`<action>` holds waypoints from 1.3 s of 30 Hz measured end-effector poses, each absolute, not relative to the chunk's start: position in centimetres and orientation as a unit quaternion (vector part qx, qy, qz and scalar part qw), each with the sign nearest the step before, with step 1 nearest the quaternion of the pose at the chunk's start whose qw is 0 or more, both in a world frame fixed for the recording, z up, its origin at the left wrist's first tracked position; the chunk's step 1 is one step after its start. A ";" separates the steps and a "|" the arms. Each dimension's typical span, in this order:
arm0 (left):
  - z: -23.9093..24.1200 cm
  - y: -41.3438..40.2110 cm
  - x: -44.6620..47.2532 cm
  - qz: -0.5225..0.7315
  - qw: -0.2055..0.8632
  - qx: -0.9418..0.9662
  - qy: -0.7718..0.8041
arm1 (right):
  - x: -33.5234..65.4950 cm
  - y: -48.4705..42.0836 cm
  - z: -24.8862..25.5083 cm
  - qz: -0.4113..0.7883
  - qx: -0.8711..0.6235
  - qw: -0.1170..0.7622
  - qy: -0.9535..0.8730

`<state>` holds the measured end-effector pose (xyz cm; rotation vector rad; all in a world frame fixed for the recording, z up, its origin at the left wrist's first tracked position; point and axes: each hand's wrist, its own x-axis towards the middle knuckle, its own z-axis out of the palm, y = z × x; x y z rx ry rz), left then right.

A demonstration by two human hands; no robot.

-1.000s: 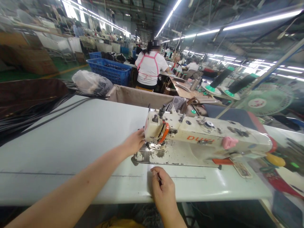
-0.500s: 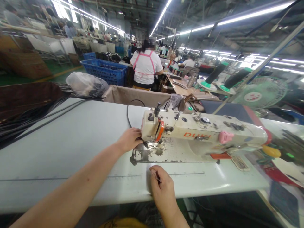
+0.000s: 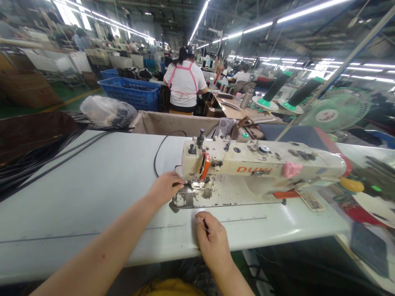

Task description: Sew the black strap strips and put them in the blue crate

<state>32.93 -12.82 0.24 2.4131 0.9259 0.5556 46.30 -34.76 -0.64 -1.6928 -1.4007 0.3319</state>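
A white sewing machine (image 3: pixel 296 168) with orange lettering stands on the pale worktable (image 3: pixel 92 176). My left hand (image 3: pixel 165 187) is at the needle end, its fingers pinching a thin black cord (image 3: pixel 155 158) beside the presser foot (image 3: pixel 197 185). The cord loops over the table behind the machine head. Nearer the table's front edge, my right hand (image 3: pixel 214 238) is closed around a small, thin metal tool (image 3: pixel 206 226). Most of that tool is hidden in the fingers, so its kind does not show.
Long black strips (image 3: pixel 58 158) hang over the table's left end. Behind the table are a beige fabric-lined bin (image 3: pixel 175 122), a plastic bag (image 3: pixel 106 111), a blue crate (image 3: pixel 129 92) and a seated co-worker (image 3: pixel 185 84). Thread cones (image 3: pixel 274 90) and a fan (image 3: pixel 338 111) stand at right.
My left hand has shifted slightly and now shows the cord between its fingertips. The cord's loop has moved a little leftward. My right hand stays in nearly the same place.
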 end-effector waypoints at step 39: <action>2.8 -21.3 33.5 0.027 0.214 0.883 0.416 | 46.7 -36.3 1.3 0.178 -0.661 0.470 -0.558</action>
